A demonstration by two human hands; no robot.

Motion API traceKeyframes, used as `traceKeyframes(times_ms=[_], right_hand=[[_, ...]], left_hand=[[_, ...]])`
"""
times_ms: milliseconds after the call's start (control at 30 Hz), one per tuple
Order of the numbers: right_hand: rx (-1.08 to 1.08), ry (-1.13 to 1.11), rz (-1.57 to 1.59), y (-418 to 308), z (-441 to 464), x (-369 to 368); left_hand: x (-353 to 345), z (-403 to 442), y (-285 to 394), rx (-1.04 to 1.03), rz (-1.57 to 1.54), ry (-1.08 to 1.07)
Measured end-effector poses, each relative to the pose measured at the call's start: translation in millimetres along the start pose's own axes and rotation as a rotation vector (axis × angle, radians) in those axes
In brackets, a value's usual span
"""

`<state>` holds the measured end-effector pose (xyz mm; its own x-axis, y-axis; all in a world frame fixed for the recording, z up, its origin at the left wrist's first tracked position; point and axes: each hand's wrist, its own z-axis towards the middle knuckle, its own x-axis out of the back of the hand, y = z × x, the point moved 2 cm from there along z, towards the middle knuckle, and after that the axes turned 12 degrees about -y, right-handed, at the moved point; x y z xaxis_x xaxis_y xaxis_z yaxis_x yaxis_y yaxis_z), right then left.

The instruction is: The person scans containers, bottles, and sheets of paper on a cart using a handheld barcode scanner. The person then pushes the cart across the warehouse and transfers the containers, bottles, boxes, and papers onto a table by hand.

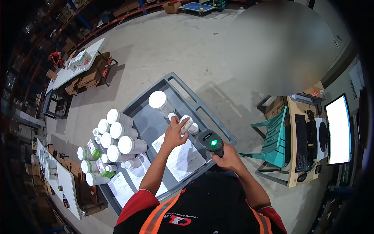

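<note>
My left hand [174, 135] is closed around a small white bottle [187, 124], held over the grey cart [141, 113]. In my right hand [229, 158] is a barcode scanner [210, 141] with a green light lit on its top; its head points toward the bottle. Another small white bottle [193, 128] stands just beside the held one. Beyond my left hand are a large white tub [159, 100] and a small white lid [172, 116]. Printed paper sheets [186, 160] lie on the cart below my hands.
Several white tubs [124, 130] and small bottles crowd the cart's left side, with green-and-white boxes [104, 168] among them. To the right are a teal chair [270, 136] and a desk with a keyboard [300, 144] and monitor [338, 130]. White tables [64, 187] stand at left.
</note>
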<state>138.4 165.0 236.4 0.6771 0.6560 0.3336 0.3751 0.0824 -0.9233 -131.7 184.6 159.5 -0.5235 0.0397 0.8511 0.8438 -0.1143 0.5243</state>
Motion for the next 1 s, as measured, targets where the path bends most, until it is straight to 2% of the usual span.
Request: traceKeyframes(times_ms=[133,233,267,367,467,533,600,633,700,733,800,933,1000], right_hand=[[-0.029,0.051,0.054,11.9,-4.3,-2.6],[-0.129,0.049,0.028,25.8,-9.2,-4.9],[-0.155,0.072,0.051,36.7,-11.2,-6.1],[-0.196,0.164,0.101,60.8,-20.9,-10.8],[-0.149,0.245,0.148,54.0,-25.1,-4.3],[-0.113,0.208,0.238,42.6,-20.0,0.0],[-0.124,0.124,0.393,36.2,-10.3,1.4],[-0.123,0.077,0.467,32.0,-3.4,1.6],[-0.11,0.029,0.592,26.1,11.2,-0.4],[-0.103,0.006,0.668,23.6,19.3,-0.9],[-0.056,-0.029,0.768,14.9,35.5,-2.3],[0.122,-0.031,0.683,-13.9,67.5,-5.8],[0.196,-0.015,0.736,-23.7,85.1,-9.2]], left_hand=[[-33.5,41.3,-37.0,0.139,0.02,0.057],[-50.2,76.3,-51.0,0.231,-0.01,-0.011],[-55.7,83.7,-55.5,0.205,0.002,0.017],[-52.5,97.5,-59.9,0.245,0.024,-0.078],[-6.5,101.2,-57.3,0.204,0.172,0.325],[38.0,107.4,-64.1,0.463,0.679,0.569],[63.1,107.7,-83.2,0.735,0.598,0.41],[67.6,105.5,-102.3,0.739,0.438,0.272],[77.0,103.1,-137.8,0.728,0.118,0.012],[85.6,92.0,-143.1,0.603,0.095,0.005],[96.7,63.1,-156.3,0.372,0.068,0.115],[168.2,8.3,-84.5,0.034,0.016,0.182],[195.2,-11.8,-57.0,-0.017,0.032,0.199]])
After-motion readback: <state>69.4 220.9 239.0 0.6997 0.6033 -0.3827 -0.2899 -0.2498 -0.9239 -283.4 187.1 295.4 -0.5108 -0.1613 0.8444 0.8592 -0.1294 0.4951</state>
